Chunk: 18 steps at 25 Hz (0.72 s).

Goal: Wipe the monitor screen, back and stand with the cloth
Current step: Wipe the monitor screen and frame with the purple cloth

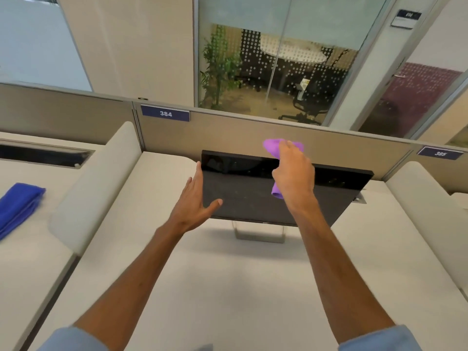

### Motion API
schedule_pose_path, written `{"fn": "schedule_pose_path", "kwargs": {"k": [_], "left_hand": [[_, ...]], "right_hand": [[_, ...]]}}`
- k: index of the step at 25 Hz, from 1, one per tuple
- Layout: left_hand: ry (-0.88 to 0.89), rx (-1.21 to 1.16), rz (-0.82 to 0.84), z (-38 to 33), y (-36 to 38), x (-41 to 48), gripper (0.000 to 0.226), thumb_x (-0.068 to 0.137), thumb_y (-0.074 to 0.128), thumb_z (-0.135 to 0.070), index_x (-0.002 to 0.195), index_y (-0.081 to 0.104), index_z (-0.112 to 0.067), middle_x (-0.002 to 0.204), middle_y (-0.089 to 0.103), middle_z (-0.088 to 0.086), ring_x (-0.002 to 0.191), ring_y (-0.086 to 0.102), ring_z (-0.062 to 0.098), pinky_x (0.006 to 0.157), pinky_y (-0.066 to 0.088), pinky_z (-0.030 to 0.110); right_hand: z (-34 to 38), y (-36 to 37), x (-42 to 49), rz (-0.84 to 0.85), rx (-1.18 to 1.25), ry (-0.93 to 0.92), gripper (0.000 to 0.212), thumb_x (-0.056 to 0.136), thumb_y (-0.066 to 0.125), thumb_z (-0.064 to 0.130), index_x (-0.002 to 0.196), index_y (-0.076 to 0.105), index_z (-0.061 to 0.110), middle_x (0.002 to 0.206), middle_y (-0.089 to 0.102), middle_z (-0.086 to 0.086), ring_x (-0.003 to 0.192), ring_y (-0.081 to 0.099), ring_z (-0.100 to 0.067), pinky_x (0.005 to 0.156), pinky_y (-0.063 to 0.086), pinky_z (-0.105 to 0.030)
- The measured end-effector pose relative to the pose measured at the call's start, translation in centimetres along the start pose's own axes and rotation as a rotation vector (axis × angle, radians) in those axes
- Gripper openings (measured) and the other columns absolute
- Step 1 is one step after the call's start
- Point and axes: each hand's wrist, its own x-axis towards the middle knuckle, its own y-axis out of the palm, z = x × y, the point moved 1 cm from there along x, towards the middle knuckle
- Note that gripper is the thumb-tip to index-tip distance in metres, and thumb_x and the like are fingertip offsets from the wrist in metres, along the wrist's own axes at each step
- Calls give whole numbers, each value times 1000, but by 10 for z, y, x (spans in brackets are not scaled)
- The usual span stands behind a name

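Note:
A black monitor (243, 196) stands on a silver stand (258, 235) at the back of the white desk, screen dark and tilted toward me. My right hand (293, 173) grips a purple cloth (272, 145) at the monitor's top edge; one end of the cloth hangs down below the hand over the screen. My left hand (195, 198) is open with straight fingers against the monitor's left edge, thumb lying on the screen's lower left.
A beige partition (228, 133) with number plates 384 and 385 runs right behind the monitor. Padded white dividers (96, 188) flank the desk on both sides. A folded blue cloth (20, 206) lies on the neighbouring desk at left. Glass office walls stand beyond.

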Motion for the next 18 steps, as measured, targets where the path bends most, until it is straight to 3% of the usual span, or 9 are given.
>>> {"fn": "schedule_pose_path", "kwargs": {"k": [2,5,9,11,14,16,18], "left_hand": [[7,-31,-10,-4,2,-2,115,96,59,-75,171,-21,-41,182,-16,-16,171,4,23,137,13,50],[15,-60,-13,-5,1,-5,115,96,65,-62,173,-17,-37,183,-10,-14,171,10,22,137,20,53],[54,-63,26,-2,-13,-6,112,97,68,-49,175,-12,-34,184,-2,-12,170,14,20,136,23,49],[42,-70,52,1,-17,-5,106,99,69,-46,177,0,-27,184,9,-8,168,21,21,136,24,50],[33,-62,62,4,-21,-5,90,100,64,-57,173,24,-25,180,28,-1,161,36,26,131,34,58],[63,-35,70,2,-24,-6,100,101,63,-56,177,4,-28,184,10,-8,167,25,24,136,21,50],[65,-25,58,-3,-23,-7,110,100,63,-56,174,-14,-33,184,-5,-13,170,16,22,134,19,45]], "right_hand": [[-6,8,-5,72,-135,51,46,91,68,4,136,55,4,131,63,-14,116,63,-35,72,52,-41],[22,28,-16,76,-122,-3,55,90,73,9,140,51,4,138,59,-14,131,56,-36,85,60,-44],[97,39,-19,66,-36,-198,63,90,73,9,146,46,6,144,55,-12,136,50,-33,91,58,-43],[129,42,-19,97,103,-335,58,93,68,6,147,48,10,142,59,-11,128,57,-33,94,56,-44],[140,29,-19,189,573,-402,56,102,58,6,155,50,22,141,66,-8,112,68,-28,97,57,-37],[121,16,-17,53,614,-369,57,103,56,3,155,50,23,142,65,-7,113,68,-25,98,56,-33],[88,8,-10,-80,370,-259,62,94,61,-3,151,50,19,143,63,-7,109,70,-31,88,58,-39]]}}
